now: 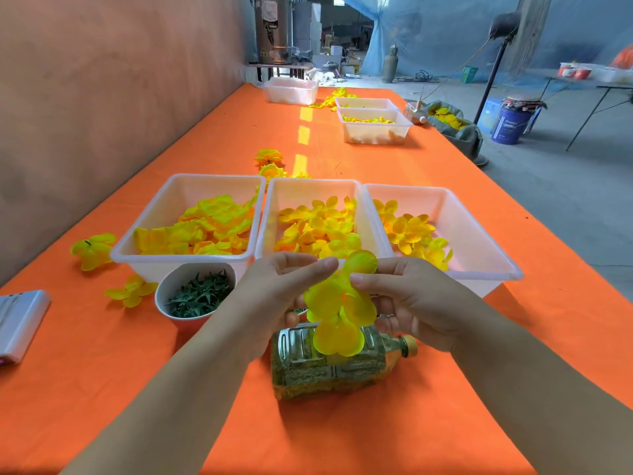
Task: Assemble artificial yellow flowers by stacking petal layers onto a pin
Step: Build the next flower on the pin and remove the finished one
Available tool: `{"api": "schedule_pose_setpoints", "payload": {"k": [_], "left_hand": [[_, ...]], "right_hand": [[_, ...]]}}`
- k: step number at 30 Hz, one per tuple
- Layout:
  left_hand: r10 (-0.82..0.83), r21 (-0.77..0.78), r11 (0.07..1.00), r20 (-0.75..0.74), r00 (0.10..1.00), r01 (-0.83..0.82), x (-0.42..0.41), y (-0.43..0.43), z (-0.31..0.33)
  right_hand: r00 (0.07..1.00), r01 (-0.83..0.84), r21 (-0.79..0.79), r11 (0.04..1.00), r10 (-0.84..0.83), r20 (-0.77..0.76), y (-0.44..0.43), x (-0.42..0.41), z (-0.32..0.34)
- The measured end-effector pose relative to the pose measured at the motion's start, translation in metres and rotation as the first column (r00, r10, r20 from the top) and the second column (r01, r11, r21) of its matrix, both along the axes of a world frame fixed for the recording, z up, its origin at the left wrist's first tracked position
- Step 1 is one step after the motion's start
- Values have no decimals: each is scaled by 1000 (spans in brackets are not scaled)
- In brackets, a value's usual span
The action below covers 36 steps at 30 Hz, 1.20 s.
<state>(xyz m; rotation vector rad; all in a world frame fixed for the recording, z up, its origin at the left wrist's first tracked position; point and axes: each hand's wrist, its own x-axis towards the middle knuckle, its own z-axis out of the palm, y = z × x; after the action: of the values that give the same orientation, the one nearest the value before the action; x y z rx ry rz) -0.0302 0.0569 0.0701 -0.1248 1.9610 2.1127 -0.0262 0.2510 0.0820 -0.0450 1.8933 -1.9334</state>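
Left hand (274, 289) and right hand (411, 303) held the yellow petal layer (337, 303) above a plastic bottle (308, 365) on the worktop (411, 423), fingers pinching its side edges. It faced the wearer, long axis near vertical.

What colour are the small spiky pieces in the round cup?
The spiky pieces are dark green; head view.

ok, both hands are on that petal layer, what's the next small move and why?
Probably seat the yellow petal layer on the pin, which I can't see behind it. Left hand and right hand both pinch it in the air above the lying plastic bottle, so it looks mid-threading.
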Motion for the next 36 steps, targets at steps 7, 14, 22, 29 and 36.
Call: {"api": "schedule_pose_setpoints", "payload": {"k": [7, 14, 22, 29, 36], "left_hand": [[-84, 94, 992, 49, 995, 80, 1, 5, -8], [-98, 220, 972, 61, 993, 83, 0, 8, -10], [-24, 115, 993, 24, 999, 21, -2, 10, -11], [-47, 140, 989, 56, 997, 39, -2, 12, -10], [-81, 269, 963, 157, 984, 37, -7, 11, -12]], "right_hand": [[1000, 7, 73, 997, -7, 2, -4, 0, -7], [999, 32, 29, 999, -33, 26, -8, 1, -9], [995, 69, -24, 997, -67, 79, -13, 1, -10], [993, 77, -27, 997, -75, 94, -16, 0, -12], [993, 111, 87, 990, -113, 21, -16, -5, -11]]}}
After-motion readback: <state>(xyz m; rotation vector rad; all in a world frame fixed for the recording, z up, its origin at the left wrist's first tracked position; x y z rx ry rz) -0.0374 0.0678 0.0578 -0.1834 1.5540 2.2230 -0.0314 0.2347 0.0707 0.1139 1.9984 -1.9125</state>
